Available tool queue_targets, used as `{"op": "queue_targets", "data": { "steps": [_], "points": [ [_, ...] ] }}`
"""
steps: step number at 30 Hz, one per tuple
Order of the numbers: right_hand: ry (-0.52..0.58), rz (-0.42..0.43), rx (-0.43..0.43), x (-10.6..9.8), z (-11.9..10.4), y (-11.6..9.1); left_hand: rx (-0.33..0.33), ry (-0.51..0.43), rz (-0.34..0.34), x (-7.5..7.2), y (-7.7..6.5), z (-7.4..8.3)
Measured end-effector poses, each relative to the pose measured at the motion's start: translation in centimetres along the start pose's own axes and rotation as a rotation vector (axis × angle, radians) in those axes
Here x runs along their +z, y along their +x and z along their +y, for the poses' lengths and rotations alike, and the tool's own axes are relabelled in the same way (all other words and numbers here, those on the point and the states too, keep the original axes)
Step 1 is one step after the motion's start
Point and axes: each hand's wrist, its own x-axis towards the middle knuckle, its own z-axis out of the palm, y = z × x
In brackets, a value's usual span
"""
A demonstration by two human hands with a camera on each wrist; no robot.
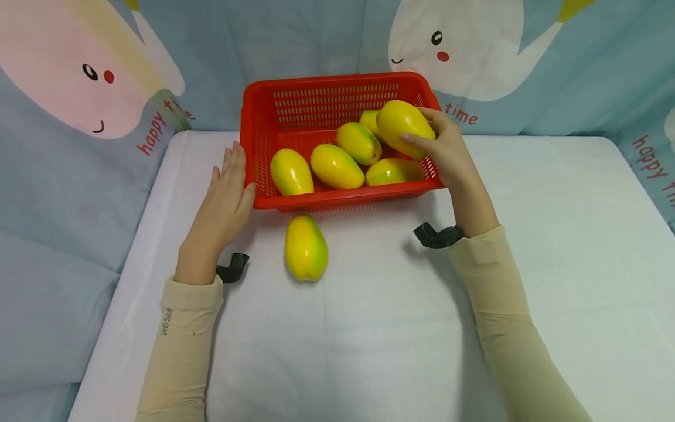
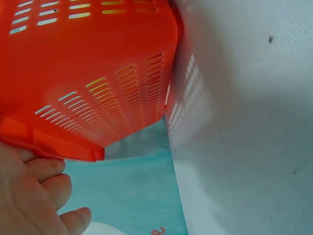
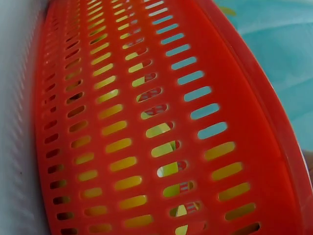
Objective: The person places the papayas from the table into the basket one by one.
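A red slotted plastic basket (image 1: 337,202) stands at the back of the table with several yellow-green mangoes (image 1: 337,167) inside. My right hand (image 1: 448,149) grips one mango (image 1: 402,124) between thumb and fingers, over the basket's right end. Against the basket's left end rests my left hand (image 1: 227,190), its fingers fairly straight along the outer wall; in the left wrist view the fingers (image 2: 56,183) lie right under the rim. One more mango (image 1: 306,249) lies on the table in front of the basket. From the right wrist, the slotted wall (image 3: 161,122) hides most of the fruit.
A white cloth covers the table (image 1: 369,328). Behind it hangs a blue curtain (image 1: 316,41) with whale prints, close to the basket's back. Black wrist-worn pieces (image 1: 440,235) stick out from both sleeves.
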Motion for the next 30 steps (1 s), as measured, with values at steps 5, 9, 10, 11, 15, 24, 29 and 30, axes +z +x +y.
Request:
{"op": "queue_targets", "data": {
  "steps": [5, 9, 10, 11, 15, 24, 29, 30],
  "points": [
    [-0.047, -0.002, 0.032, 0.16, -0.02, 0.40, 0.004, -0.006, 0.005, -0.06, 0.00, 0.02],
    [-0.120, -0.031, 0.068, 0.38, -0.12, 0.47, -0.001, -0.003, 0.004, -0.11, -0.07, 0.05],
    [-0.134, -0.039, 0.078, 0.44, -0.14, 0.48, -0.002, -0.002, 0.005, -0.11, -0.08, 0.06],
    [-0.150, -0.046, 0.083, 0.48, -0.18, 0.47, -0.003, 0.000, 0.005, -0.11, -0.08, 0.07],
    [-0.175, -0.058, 0.086, 0.48, -0.25, 0.37, -0.006, -0.001, 0.005, -0.12, -0.09, 0.15],
    [-0.052, 0.014, 0.017, 0.25, -0.03, 0.07, 0.002, -0.009, 0.006, -0.16, 0.01, 0.08],
    [-0.004, 0.078, -0.048, 0.24, 0.19, -0.37, 0.002, -0.012, 0.003, -0.16, -0.03, 0.08],
    [0.019, 0.087, -0.067, 0.26, 0.23, -0.45, 0.000, -0.012, 0.004, -0.17, -0.05, 0.08]
  ]
}}
